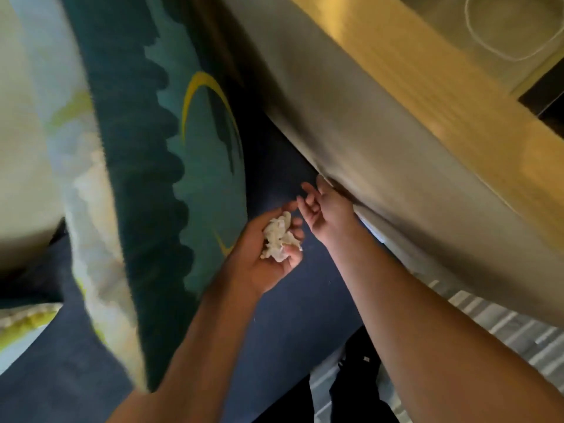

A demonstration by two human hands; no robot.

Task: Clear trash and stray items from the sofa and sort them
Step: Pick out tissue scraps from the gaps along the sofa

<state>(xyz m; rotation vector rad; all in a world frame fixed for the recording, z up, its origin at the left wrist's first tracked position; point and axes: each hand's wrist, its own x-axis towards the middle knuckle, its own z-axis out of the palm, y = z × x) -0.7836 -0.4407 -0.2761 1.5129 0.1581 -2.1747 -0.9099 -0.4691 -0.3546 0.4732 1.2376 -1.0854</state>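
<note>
A crumpled white tissue [278, 238] lies in the palm of my left hand [262, 254], whose fingers curl around it above the dark blue sofa seat [283, 315]. Just to the right, my right hand [323, 209] is palm up with its fingers apart and nothing in it. It rests against the lower edge of the grey sofa arm [366, 154], close to the gap where the arm meets the seat. The whole view is tilted and motion-blurred.
A large green cushion [171, 178] with a teal scalloped pattern and yellow arcs leans on the seat to the left of my hands. A pale cushion [21, 132] lies further left. Striped flooring [488, 325] shows at the lower right, a yellow-lit surface [442, 96] beyond the arm.
</note>
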